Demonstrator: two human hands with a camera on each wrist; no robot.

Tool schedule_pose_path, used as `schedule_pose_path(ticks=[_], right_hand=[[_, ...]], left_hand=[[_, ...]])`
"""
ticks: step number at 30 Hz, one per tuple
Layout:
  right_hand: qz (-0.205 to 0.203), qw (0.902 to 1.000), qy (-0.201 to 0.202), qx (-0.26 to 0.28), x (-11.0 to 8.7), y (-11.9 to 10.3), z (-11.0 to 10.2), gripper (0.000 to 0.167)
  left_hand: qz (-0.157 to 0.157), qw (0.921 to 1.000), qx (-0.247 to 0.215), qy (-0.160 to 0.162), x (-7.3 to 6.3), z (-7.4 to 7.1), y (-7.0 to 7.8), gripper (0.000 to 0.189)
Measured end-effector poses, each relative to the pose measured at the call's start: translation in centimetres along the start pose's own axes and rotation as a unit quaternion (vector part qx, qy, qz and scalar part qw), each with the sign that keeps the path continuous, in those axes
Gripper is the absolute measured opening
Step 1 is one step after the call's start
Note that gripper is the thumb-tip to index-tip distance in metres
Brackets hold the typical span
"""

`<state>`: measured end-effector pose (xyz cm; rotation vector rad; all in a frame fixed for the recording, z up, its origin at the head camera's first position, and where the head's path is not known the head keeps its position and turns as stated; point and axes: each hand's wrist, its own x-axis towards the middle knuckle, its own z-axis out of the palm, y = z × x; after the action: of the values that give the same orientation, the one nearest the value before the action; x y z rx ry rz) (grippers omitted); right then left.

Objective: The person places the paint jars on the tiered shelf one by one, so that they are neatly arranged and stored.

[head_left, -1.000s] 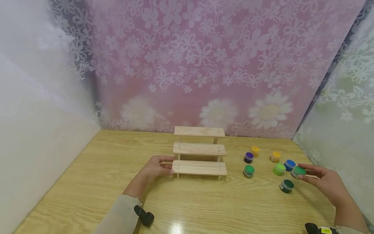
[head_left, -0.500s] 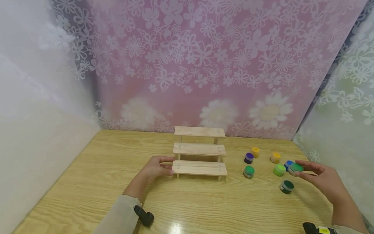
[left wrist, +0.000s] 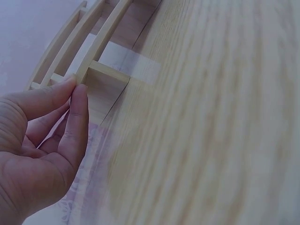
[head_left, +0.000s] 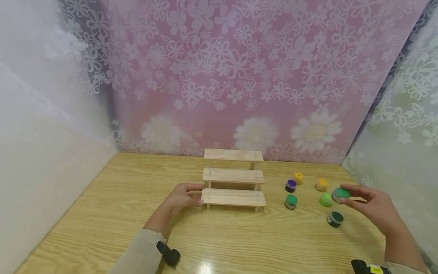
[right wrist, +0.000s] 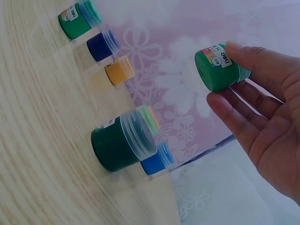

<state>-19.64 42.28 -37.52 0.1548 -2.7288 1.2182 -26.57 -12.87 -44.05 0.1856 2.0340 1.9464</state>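
Note:
My left hand (head_left: 183, 197) pinches the left end of the lowest board of a three-step wooden display stand (head_left: 234, 197). In the left wrist view, thumb and fingertips meet at the corner of that board (left wrist: 101, 42). My right hand (head_left: 373, 207) holds a green paint jar (head_left: 340, 195) between thumb and fingers, lifted above the table; its label shows in the right wrist view, where the jar (right wrist: 218, 68) is tilted. Below it stand a dark green jar (head_left: 335, 219) and a light green jar (head_left: 326, 199). A blue jar (right wrist: 158, 158) is hidden behind the held one in the head view.
Nearer the stand are a purple jar (head_left: 291, 185), another green jar (head_left: 291, 202) and a yellow jar (head_left: 299, 178). A second yellow jar (head_left: 321, 185) stands farther right. Flowered cloth (head_left: 253, 76) rises behind the wooden table (head_left: 239, 239), with pale side walls.
My right hand has moved left with the green jar, which passes in front of the blue jar and now covers it in the head view. My left hand stays on the stand.

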Motion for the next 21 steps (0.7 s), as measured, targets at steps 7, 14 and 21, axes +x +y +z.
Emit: schedule_pose_path(ticks=[7,14,21], right_hand=[[-0.023,0.9997,0.007,-0.007,0.1,-1.3,0.5,0.046],[-0.065,0.9976,0.013,0.02,0.4,-2.5,1.4,0.042],[-0.09,0.9957,0.004,0.024,0.8,-4.1,2.4,0.04]], left_hand=[[0.001,1.0,-0.001,-0.003,0.1,-0.2,-0.1,0.054],[0.009,0.9999,0.0,-0.009,0.2,-0.2,-0.3,0.055],[0.004,1.0,0.0,-0.004,0.1,-0.1,-0.1,0.054]])
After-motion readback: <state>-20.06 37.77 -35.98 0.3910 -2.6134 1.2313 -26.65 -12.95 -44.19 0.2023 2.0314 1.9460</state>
